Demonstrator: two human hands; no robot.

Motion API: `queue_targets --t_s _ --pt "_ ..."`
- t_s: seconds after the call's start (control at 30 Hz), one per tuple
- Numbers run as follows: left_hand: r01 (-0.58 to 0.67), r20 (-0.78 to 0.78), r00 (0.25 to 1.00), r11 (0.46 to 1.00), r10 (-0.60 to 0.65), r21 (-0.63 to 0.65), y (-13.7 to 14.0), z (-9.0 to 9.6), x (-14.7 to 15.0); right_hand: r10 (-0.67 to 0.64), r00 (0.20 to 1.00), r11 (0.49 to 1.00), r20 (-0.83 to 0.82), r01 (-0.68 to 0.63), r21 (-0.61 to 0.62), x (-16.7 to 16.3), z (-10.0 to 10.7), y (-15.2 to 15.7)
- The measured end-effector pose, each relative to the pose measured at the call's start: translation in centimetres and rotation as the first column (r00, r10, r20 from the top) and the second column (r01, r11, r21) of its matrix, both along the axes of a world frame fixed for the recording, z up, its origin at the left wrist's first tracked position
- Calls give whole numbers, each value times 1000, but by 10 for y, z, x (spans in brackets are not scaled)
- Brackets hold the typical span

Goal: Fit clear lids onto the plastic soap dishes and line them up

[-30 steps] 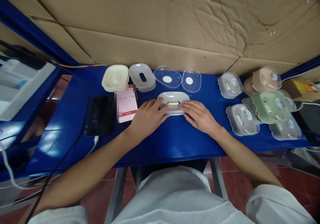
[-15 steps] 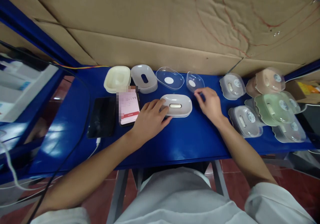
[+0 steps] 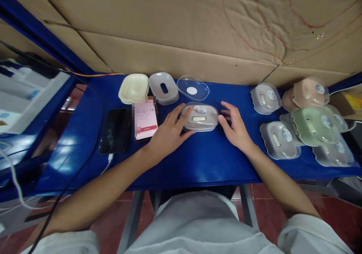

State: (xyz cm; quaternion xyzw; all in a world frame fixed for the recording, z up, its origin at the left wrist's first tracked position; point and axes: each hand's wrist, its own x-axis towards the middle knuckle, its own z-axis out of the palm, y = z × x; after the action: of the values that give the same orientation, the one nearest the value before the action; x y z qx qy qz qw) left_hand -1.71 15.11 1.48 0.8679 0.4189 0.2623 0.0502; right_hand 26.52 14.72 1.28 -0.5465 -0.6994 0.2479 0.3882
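In front of me lies a pale grey soap box [image 3: 199,125] with a cream oblong piece in its middle. A clear lid [image 3: 207,113] with a round white label sits over it. My left hand [image 3: 174,131] grips the box's left end, its thumb at the front edge and its fingers on the lid. By the right end is my right hand [image 3: 236,129], holding nothing, with fingers apart and the thumb close to the lid's rim. Behind the box lies another clear lid [image 3: 195,86] with a white round sticker.
A cream tray [image 3: 132,88] and a grey tray with an oval slot [image 3: 165,93] stand at the back left. Before them lie a lit phone [image 3: 147,123] and a dark phone [image 3: 115,129] on a cable. Several lidded boxes [image 3: 283,139] are stacked at right.
The clear lid that lay at my right hand now covers the grey box. My right hand has come down slightly beside the box and its fingers have spread. My left hand stays at the left end.
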Motion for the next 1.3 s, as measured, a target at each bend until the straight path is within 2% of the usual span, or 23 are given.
queue_targets --t_s 0.07,0.13,0.2,0.27,0.4,0.53,0.7,0.97,1.3 --pt "-3 9 1000 1000 3 3 0 -2 -1 125 981 991 145 -131 33 -3 3 -5" --pt "3 20 1000 1000 -3 12 1 -4 -2 246 927 961 282 -271 54 -5 5 -8" --pt "7 29 1000 1000 -7 14 2 -6 -3 303 869 930 390 -359 77 -6 4 -7" --pt "-3 34 999 1000 3 12 2 -8 -4 305 839 913 450 -392 111 -6 1 -4" --pt "-53 61 997 999 52 5 3 -7 -4 284 828 892 484 -413 184 -5 -3 1" --pt "-75 74 995 997 73 20 2 -6 -4 270 820 886 504 -417 203 -6 -2 0" --pt "-63 67 996 998 61 28 4 -10 -3 263 815 882 516 -420 214 -4 -2 1" --pt "-32 162 986 998 40 -51 6 -9 -1 263 832 858 488 -433 276 8 -4 9" --pt "-15 163 986 997 27 -79 8 -15 -2 247 789 901 562 -401 166 2 3 3"
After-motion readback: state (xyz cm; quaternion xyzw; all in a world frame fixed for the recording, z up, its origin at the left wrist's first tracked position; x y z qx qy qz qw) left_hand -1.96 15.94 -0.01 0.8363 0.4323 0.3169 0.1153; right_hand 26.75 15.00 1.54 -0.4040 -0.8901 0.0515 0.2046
